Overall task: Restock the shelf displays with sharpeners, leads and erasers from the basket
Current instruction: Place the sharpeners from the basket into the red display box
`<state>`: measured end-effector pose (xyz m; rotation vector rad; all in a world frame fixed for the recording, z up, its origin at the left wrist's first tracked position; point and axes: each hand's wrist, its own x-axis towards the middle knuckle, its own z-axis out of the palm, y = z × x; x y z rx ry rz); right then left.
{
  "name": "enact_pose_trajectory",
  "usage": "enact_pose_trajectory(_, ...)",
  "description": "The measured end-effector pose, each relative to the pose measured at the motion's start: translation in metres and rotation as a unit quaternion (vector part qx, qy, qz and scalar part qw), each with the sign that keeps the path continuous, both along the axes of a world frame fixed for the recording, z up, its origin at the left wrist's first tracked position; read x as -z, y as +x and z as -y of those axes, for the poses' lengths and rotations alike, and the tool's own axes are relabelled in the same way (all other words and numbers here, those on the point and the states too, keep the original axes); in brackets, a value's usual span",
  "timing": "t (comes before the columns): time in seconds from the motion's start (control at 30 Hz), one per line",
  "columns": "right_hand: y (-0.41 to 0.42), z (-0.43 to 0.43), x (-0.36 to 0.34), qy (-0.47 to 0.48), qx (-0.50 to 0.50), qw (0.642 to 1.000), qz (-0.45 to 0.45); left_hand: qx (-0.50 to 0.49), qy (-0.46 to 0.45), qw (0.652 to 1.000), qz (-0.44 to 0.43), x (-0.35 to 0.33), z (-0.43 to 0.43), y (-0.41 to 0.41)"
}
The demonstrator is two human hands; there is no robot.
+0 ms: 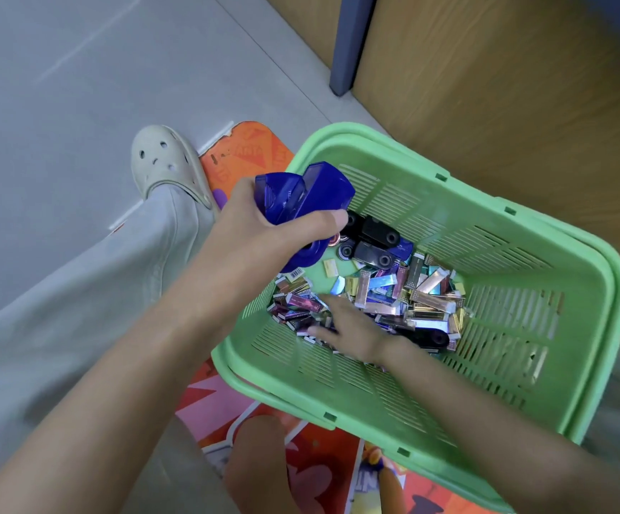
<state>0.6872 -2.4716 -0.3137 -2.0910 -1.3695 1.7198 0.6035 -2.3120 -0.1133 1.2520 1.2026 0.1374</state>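
A green plastic basket (523,254) stands on the floor, tilted toward me. At its bottom lie several shiny lead boxes (393,294) and black sharpeners (375,235). My left hand (264,224) hovers over the basket's left rim and grips blue translucent sharpeners (301,196) stacked together. My right hand (345,328) reaches into the basket with its fingers spread on the pile of lead boxes; whether it holds one is hidden.
The basket sits on an orange and pink printed mat (249,153). A wooden shelf base (505,87) with a dark blue upright (349,42) stands at the upper right. My leg and pale clog (164,161) are on the grey floor at left.
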Motion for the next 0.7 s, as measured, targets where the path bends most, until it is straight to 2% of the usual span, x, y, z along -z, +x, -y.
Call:
enact_pose_trajectory(0.1, -0.017, -0.007, 0.009, -0.004, -0.018, 0.999, 0.048, 0.001, 0.005, 1.000, 0.003, 0.000, -0.002, 0.001)
enact_pose_trajectory(0.27, -0.017, -0.026, 0.018, -0.051, -0.008, 0.998, 0.038, 0.005, 0.004, 1.000, 0.004, 0.002, 0.000, 0.002)
enact_pose_trajectory(0.53, -0.001, 0.003, -0.010, 0.028, -0.097, 0.995, 0.007, 0.007, 0.006, 1.000, 0.014, 0.003, 0.001, 0.005)
enact_pose_trajectory(0.7, 0.033, 0.030, -0.035, 0.032, -0.188, 0.979, 0.071, 0.026, 0.012, 0.999, 0.015, 0.004, 0.006, 0.007)
